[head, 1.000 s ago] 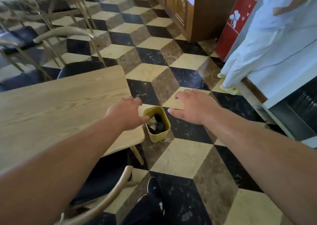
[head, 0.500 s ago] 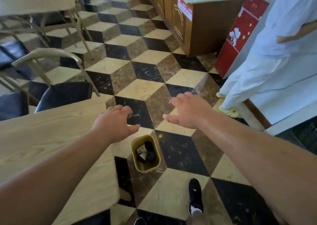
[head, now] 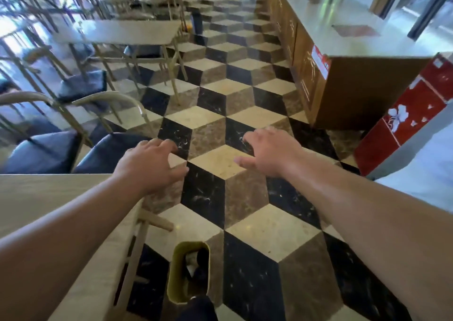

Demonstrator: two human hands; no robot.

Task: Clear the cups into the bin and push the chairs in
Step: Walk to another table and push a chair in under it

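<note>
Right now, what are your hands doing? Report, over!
Left hand and right hand open, empty. Yellow bin on floor holds rubbish. Nearest chair not pushed in. Nothing blocking.

Two grips: left grip [head: 152, 166] and right grip [head: 267, 154], both with fingers spread, nothing held.

One yellow bin [head: 174, 271] on the floor. Inside, some dark and pale cups, too jumbled to count.

Three chairs with dark seats clear enough to count: nearest chair [head: 110, 151], second chair [head: 41, 151] beside it, third chair [head: 81, 85] behind. More farther back, too blurred to count.

Two light wooden worktops in clear sight: near worktop [head: 49, 198] and far worktop [head: 127, 30]. Others beyond, blurred.

One long brown counter [head: 367, 88]. One red cabinet [head: 404, 124] just beside it.
</note>
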